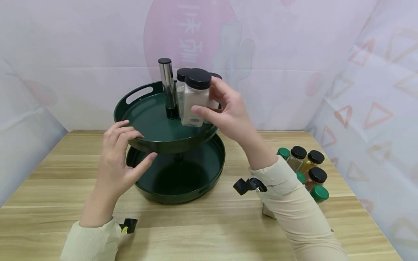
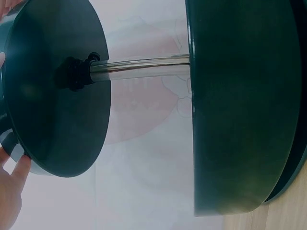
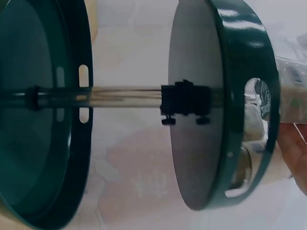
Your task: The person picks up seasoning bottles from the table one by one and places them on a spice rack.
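Note:
A two-tier dark green round tray stand has an upper tray (image 1: 148, 119) and a lower tray (image 1: 179, 198), joined by a metal pole (image 2: 139, 67). My left hand (image 1: 115, 159) grips the upper tray's near-left rim, fingers over the edge and thumb below. In my right hand (image 1: 230, 108) is a clear spice jar (image 1: 195, 101) with a black lid and pale contents, tilted slightly above the upper tray's right side. Behind it, partly hidden, are two more black-lidded jars, one (image 1: 180, 90) beside the chrome post (image 1: 168, 85).
Several jars with black lids (image 1: 316, 156) and green lids (image 1: 319, 194) stand together at the right of the wooden table (image 1: 209, 232), partly behind my right sleeve (image 1: 294, 206). A printed cloth backdrop (image 1: 277, 98) rises behind the table.

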Demonstrator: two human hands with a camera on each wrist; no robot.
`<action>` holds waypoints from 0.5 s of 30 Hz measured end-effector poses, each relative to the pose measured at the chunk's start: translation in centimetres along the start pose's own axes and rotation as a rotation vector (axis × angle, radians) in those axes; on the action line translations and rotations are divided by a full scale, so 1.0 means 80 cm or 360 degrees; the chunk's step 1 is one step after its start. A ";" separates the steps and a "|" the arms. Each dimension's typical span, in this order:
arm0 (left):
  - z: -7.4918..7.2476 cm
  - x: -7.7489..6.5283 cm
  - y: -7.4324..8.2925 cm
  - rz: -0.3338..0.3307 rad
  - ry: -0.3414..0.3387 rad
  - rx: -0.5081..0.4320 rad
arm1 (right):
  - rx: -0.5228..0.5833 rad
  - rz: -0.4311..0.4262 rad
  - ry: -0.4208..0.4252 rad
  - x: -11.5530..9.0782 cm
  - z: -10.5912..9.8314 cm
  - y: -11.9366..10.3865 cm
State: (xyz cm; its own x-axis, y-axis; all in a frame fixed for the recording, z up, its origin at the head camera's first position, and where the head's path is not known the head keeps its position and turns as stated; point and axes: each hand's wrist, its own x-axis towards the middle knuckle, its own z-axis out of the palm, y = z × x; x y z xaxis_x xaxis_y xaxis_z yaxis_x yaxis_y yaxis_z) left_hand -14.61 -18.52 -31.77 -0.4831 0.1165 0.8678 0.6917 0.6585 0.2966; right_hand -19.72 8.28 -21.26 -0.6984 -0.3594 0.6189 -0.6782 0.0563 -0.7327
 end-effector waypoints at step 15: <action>-0.001 0.005 0.005 -0.0031 -0.0011 -0.0027 | -0.0132 0.0016 -0.0135 0.016 0.026 0.005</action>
State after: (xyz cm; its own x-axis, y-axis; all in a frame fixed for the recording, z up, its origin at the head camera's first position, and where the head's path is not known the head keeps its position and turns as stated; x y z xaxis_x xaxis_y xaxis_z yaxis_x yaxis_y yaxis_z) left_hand -14.49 -18.25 -31.25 -0.5004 0.1089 0.8589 0.6908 0.6482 0.3203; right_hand -20.40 5.91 -21.35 -0.6858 -0.4356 0.5830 -0.6904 0.1357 -0.7106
